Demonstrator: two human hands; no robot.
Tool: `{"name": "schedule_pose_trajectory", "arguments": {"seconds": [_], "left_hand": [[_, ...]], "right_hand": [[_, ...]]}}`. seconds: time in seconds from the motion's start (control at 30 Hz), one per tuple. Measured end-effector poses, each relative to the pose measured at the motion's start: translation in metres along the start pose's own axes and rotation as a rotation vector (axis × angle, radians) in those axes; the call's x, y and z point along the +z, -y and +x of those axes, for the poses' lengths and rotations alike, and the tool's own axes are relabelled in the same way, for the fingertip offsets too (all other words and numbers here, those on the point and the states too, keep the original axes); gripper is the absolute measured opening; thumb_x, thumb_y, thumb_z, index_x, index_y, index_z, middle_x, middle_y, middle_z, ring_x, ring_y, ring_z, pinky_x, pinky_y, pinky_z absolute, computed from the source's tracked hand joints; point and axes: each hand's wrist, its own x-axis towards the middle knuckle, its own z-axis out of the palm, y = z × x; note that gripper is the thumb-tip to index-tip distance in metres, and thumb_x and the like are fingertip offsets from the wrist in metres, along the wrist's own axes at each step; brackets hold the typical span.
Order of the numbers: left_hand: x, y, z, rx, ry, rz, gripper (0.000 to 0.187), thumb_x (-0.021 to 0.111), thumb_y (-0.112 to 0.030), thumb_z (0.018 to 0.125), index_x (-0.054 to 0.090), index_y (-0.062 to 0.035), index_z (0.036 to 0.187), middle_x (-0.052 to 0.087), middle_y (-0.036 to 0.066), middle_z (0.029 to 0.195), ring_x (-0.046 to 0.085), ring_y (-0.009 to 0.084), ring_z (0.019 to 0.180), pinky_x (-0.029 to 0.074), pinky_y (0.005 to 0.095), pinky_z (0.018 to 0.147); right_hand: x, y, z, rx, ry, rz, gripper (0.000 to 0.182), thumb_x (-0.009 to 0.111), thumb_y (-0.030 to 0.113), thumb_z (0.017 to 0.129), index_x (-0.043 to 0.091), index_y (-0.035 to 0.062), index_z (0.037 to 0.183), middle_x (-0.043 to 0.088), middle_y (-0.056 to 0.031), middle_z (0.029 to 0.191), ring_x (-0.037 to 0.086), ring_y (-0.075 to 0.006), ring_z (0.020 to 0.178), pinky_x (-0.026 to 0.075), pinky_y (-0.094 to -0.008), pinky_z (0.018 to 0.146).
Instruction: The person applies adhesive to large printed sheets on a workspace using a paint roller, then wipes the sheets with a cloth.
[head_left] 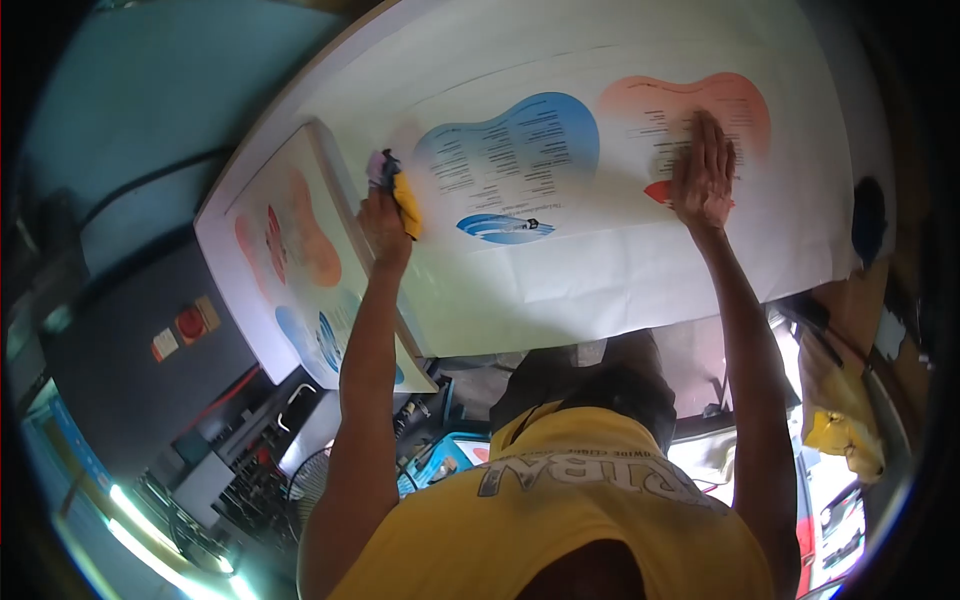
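Observation:
A large white printed sheet [560, 285] lies over the work surface, with a blue shape [570, 130] and a salmon-red shape [640, 95] printed on it. My left hand [383, 225] is closed on a bunched cloth [405, 200], yellow with dark and pale purple parts, left of the blue shape. My right hand [706, 180] lies flat on the red print, fingers extended and pointing to the far side, with nothing in it. It covers part of the printed text and a small red mark.
Left of my left arm, a raised stack of printed sheets [300, 260] has a thick edge. A dark panel [140, 350] stands farther left. Near my body are a blue basket [440, 462] and a fan [312, 478]. Yellow cloth [843, 440] hangs at the right.

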Motion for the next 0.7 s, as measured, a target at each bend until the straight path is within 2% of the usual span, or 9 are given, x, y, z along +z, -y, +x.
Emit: {"name": "schedule_pose_trajectory", "arguments": {"seconds": [0.17,0.27,0.3,0.43,0.5,0.57,0.6,0.67,0.7], "left_hand": [[-0.015,-0.025,-0.080,-0.030,0.093,-0.070,0.041,0.062,-0.001,0.084,0.060,0.0108,0.123,0.059,0.018,0.124,0.057,0.0348,0.097,0.044,0.0489,0.088],[-0.035,-0.035,-0.122,0.009,0.113,-0.091,0.037,0.063,-0.001,0.083,0.061,0.0099,0.119,0.059,0.017,0.123,0.058,0.0340,0.097,0.045,0.0483,0.086],[-0.042,-0.038,-0.128,-0.038,0.145,-0.081,0.028,0.067,-0.003,0.086,0.065,0.0041,0.113,0.062,0.015,0.117,0.059,0.0334,0.095,0.047,0.0467,0.085],[-0.077,-0.070,-0.101,-0.343,-0.107,-0.384,0.016,0.070,0.001,0.091,0.070,-0.0066,0.104,0.066,0.012,0.106,0.064,0.0334,0.095,0.053,0.0444,0.080],[-0.082,-0.102,-0.071,-0.581,-0.348,-0.628,0.023,0.065,0.009,0.089,0.071,-0.0070,0.104,0.066,0.012,0.108,0.068,0.0308,0.099,0.058,0.0399,0.071],[-0.079,-0.130,-0.043,-0.622,-0.468,-0.856,0.034,0.055,0.018,0.089,0.069,-0.0049,0.110,0.066,0.012,0.112,0.069,0.0267,0.102,0.060,0.0336,0.060],[-0.076,-0.144,-0.030,-0.605,-0.505,-0.929,0.035,0.054,0.018,0.088,0.067,-0.0037,0.112,0.065,0.013,0.113,0.069,0.0264,0.101,0.060,0.0335,0.067],[-0.066,-0.172,-0.014,-0.583,-0.486,-1.111,0.031,0.058,0.016,0.084,0.065,-0.0036,0.107,0.066,0.014,0.109,0.068,0.0300,0.099,0.056,0.0361,0.079],[-0.063,-0.182,-0.006,-0.487,-0.512,-1.103,0.031,0.058,0.016,0.083,0.065,-0.0046,0.105,0.066,0.015,0.108,0.067,0.0353,0.098,0.055,0.0403,0.081]], "right_hand": [[-0.005,0.002,0.001,-0.019,0.015,-0.010,0.061,0.048,0.025,0.104,0.031,0.0064,0.159,0.034,-0.0127,0.163,0.029,-0.0305,0.154,0.023,-0.0552,0.127],[-0.004,0.002,0.003,-0.038,-0.005,0.004,0.062,0.050,0.024,0.103,0.031,0.0060,0.159,0.035,-0.0131,0.163,0.030,-0.0311,0.154,0.023,-0.0554,0.126],[-0.004,0.002,0.002,-0.043,-0.014,0.004,0.062,0.050,0.024,0.103,0.031,0.0058,0.159,0.035,-0.0134,0.163,0.030,-0.0313,0.154,0.023,-0.0554,0.126],[0.002,0.000,0.003,-0.070,-0.058,0.000,0.064,0.056,0.022,0.100,0.034,0.0048,0.158,0.038,-0.0166,0.161,0.035,-0.0340,0.150,0.025,-0.0560,0.125],[0.001,0.000,-0.005,-0.143,-0.092,-0.019,0.063,0.059,0.021,0.099,0.038,0.0042,0.156,0.039,-0.0187,0.160,0.037,-0.0356,0.149,0.025,-0.0559,0.124],[-0.005,0.007,-0.003,-0.267,-0.178,-0.034,0.062,0.063,0.019,0.097,0.043,0.0037,0.154,0.039,-0.0211,0.159,0.039,-0.0375,0.147,0.026,-0.0557,0.123],[-0.017,0.034,-0.004,-0.270,-0.209,0.093,0.057,0.066,0.017,0.096,0.051,0.0028,0.149,0.043,-0.0225,0.156,0.040,-0.0368,0.146,0.029,-0.0504,0.122],[-0.016,0.091,-0.009,-0.190,0.065,0.843,0.054,0.069,0.018,0.095,0.054,0.0011,0.145,0.042,-0.0203,0.158,0.042,-0.0301,0.145,0.035,-0.0449,0.118],[-0.018,0.122,-0.016,-0.103,0.270,0.963,0.054,0.071,0.016,0.094,0.055,0.0001,0.143,0.049,-0.0181,0.149,0.047,-0.0273,0.136,0.038,-0.0419,0.113]]}}
